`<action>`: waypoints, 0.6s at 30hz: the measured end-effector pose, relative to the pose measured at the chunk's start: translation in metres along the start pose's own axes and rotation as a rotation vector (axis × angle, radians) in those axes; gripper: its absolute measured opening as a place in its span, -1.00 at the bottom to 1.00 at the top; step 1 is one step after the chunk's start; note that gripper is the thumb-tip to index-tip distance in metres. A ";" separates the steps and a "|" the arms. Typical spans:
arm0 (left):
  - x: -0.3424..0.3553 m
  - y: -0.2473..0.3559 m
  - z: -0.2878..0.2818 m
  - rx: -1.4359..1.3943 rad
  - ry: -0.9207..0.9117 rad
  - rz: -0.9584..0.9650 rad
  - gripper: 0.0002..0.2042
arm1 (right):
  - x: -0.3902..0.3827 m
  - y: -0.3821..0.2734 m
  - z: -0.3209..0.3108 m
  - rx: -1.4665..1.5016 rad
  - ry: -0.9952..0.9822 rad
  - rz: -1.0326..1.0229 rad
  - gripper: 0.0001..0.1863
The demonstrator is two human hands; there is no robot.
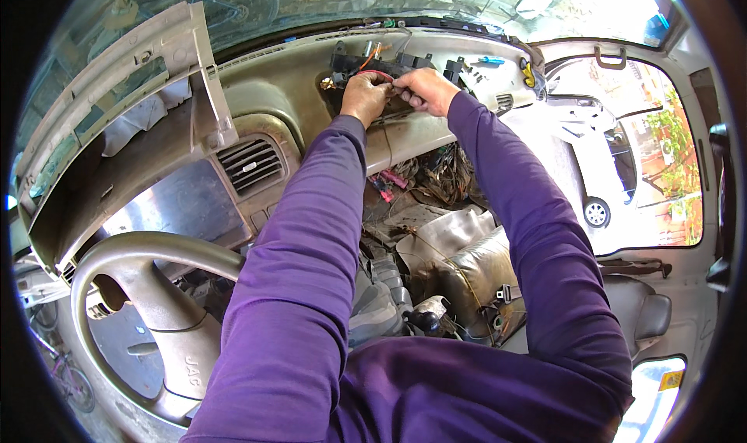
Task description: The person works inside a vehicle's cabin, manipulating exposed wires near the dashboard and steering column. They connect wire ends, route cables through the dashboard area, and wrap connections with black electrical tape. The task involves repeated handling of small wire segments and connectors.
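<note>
Both my arms, in purple sleeves, reach forward over the dashboard. My left hand (pixel 365 98) has its fingers closed on a thin red wire (pixel 379 73). The wire arches over to the fingertips of my right hand (pixel 426 91), which are pinched together on it. The two hands meet fingertip to fingertip, and the wire's ends are hidden. Just beyond them, a long black plastic part (pixel 354 63) with clips lies on the dashboard top (pixel 261 81). An orange wire (pixel 375 54) sticks up beside it.
At left stands the steering wheel (pixel 156 248), with a detached dashboard panel (pixel 124 116) above it. A blue tool (pixel 491 60) and yellow-handled pliers (pixel 528 73) lie on the dashboard's right. Loose wiring (pixel 443 175) hangs below. A worn seat (pixel 482 264) sits in the middle.
</note>
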State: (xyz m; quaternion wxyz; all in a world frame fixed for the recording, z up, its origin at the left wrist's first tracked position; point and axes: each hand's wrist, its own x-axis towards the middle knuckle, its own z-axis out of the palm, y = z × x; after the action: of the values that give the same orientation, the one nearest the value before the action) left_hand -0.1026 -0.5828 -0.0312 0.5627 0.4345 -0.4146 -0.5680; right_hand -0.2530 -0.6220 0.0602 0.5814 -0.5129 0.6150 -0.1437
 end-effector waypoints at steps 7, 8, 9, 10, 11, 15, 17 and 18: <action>-0.010 0.021 0.016 0.151 0.029 0.033 -0.87 | -0.017 0.021 0.006 -0.655 0.472 -0.740 -0.85; -0.008 0.016 0.013 0.118 0.033 0.021 -0.87 | -0.017 0.026 0.010 -0.976 0.652 -1.117 -0.83; -0.006 0.010 0.009 0.085 0.036 0.010 -0.86 | -0.020 0.029 0.008 -1.040 0.556 -1.163 -0.80; -0.006 0.012 0.008 0.051 0.032 -0.003 -0.86 | -0.019 0.030 0.007 -1.108 0.532 -1.131 -0.82; -0.006 0.013 0.007 0.103 0.028 0.013 -0.86 | -0.019 0.030 0.005 -1.174 0.507 -1.098 -0.83; 0.000 0.003 0.010 0.066 0.050 0.059 -0.89 | -0.010 0.033 0.000 -1.225 0.483 -1.206 -0.90; -0.001 0.004 0.015 0.026 0.052 0.058 -0.89 | -0.001 0.041 -0.004 -1.179 0.458 -1.207 -0.91; -0.001 0.004 0.017 0.007 0.053 0.057 -0.89 | 0.004 0.043 -0.006 -1.077 0.425 -1.137 -0.89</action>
State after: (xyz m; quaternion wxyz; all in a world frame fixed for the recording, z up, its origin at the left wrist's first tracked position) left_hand -0.1176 -0.5820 -0.0225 0.5881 0.4392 -0.4136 -0.5387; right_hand -0.2777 -0.6092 0.0262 -0.0365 -0.9182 0.3425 -0.1957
